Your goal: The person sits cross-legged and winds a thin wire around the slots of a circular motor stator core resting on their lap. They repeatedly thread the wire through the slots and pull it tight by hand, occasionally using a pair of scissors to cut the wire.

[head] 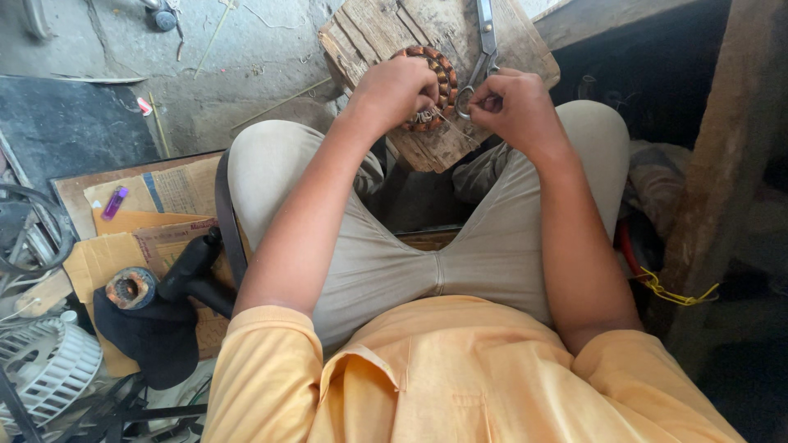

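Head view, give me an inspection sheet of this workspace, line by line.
Surface: worn wooden block between the knees, on a concrete floor.
Job's things: copper-wound ring on the block; scissors lying beside it.
Clutter: cardboard, purple lighter, small stator, white fan wheel.
Grippers: left hand grips the ring; right hand pinches wire at it.
Cables: yellow wire at the right.
Surroundings: wooden post.

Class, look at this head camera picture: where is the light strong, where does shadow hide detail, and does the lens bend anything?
Head view: daylight falls evenly on the concrete floor and wooden board; the right side beside the wooden post sinks into deep shadow; the left hand and right hand on the copper coil look sharp; wide lens curves the edges.
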